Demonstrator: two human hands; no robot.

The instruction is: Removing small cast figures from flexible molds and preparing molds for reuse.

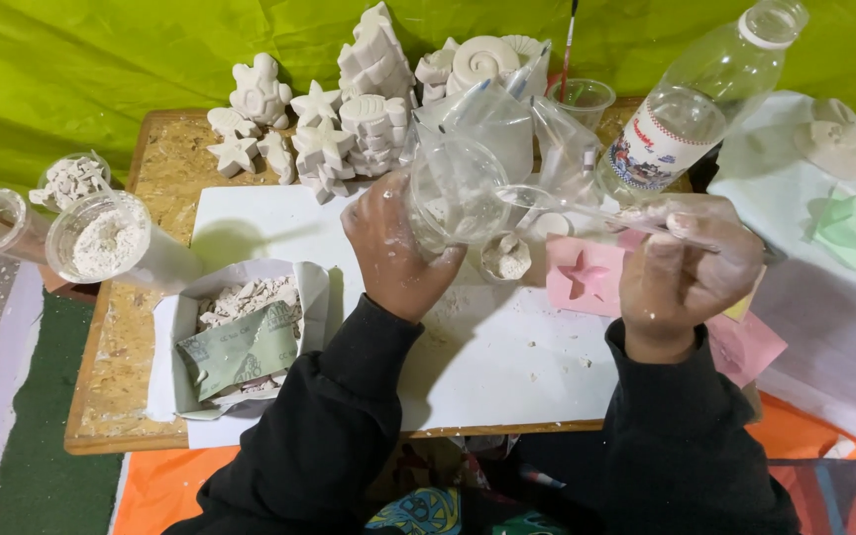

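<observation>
The left hand, dusted white, is wrapped around a clear plastic cup, tilting it on its side above a white board. The right hand pinches a clear plastic spoon whose bowl reaches into the cup's mouth. Just below the cup sits a small cup of white plaster, and beside it a pink star mould lying flat, touching the board's right edge. A clear plastic bottle leans behind the right hand, close to the spoon. Crumpled clear bags crowd right behind the cup, and white plaster figures, stars and shells, line the table's far edge. To the left, well apart, a white box of plaster scraps and a cup of white powder sit near the table's left edge. Open board lies between the forearms, toward the near edge
</observation>
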